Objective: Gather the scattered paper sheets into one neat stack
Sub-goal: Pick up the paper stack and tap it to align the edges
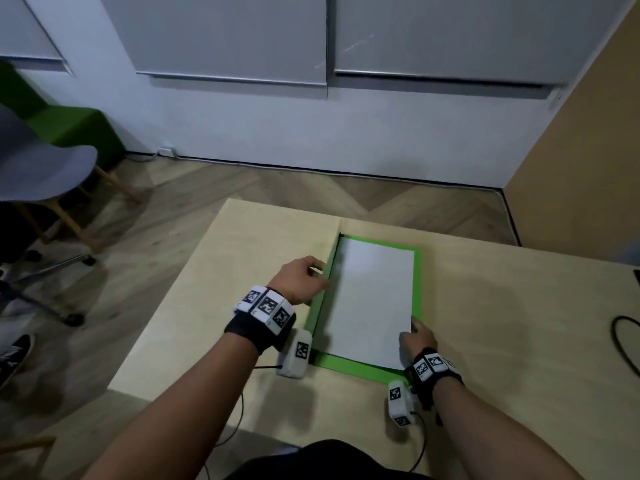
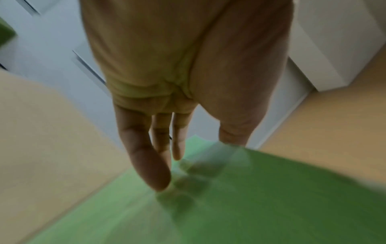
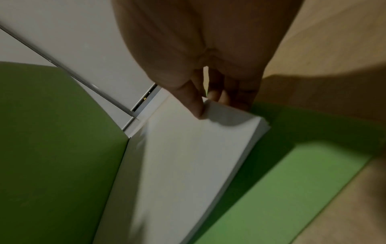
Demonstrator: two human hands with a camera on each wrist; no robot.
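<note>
A right hand (image 3: 211,69) pinches the near right corner of a stack of white paper sheets (image 3: 179,158), thumb (image 3: 193,100) on top and fingers tucked beneath the edge, lifting that corner slightly off the base of a green folder (image 1: 346,365) lying open on a pale wooden table (image 1: 502,323). The sheets sit squared up inside the folder, their edges close to flush in the right wrist view. Across the stack, the left hand (image 1: 301,277) meets the folder's raised left cover (image 1: 327,271), which stands on edge beside the paper; in the blurred left wrist view the fingers (image 2: 150,158) reach down nearly straight onto green board, and whether they grip it or only steady it cannot be told. No loose sheets show elsewhere on the table, so the gathering looks nearly complete.

The risk lies in the one-corner hold: a lift or tug from that pinch alone could fan the upper sheets out of line or crease the corner. Should the cover tip inward, it could catch the stack's left edge and skew it. A black cable (image 1: 620,341) loops at the table's right side, well apart from the work.
</note>
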